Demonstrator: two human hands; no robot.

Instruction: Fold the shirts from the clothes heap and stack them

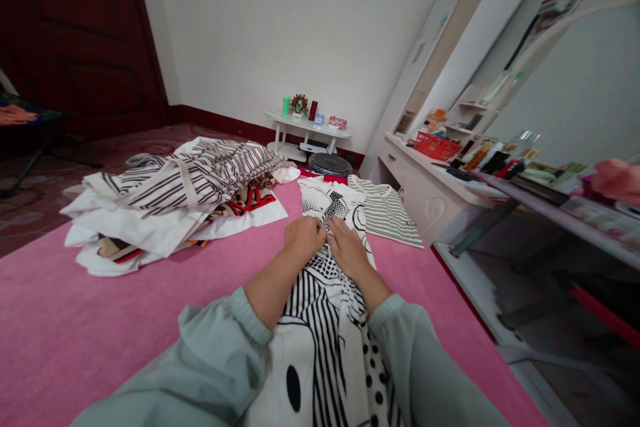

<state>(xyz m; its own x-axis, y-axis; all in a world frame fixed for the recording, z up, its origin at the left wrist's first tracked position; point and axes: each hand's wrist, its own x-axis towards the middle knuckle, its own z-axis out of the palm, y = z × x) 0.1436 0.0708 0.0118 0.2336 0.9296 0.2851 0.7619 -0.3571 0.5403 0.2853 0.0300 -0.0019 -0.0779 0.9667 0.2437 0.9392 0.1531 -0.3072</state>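
A long black-and-white patterned dress (325,333) lies stretched out before me, running from my lap toward the far edge of the pink bed. My left hand (304,238) has its fingers curled closed on the cloth near the dress's waist. Close beside it, my right hand (349,248) rests on the same garment with fingers stretched out fairly flat. The two hands nearly touch at the fingertips. To the right of the dress's top, a folded striped T-shirt (387,212) lies flat.
A heap of striped and white clothes (190,193) covers the left of the pink bed cover (165,307). A dressing table (425,183) with bottles and a red basket (436,145) stands on the right. A small white table (310,123) is against the far wall.
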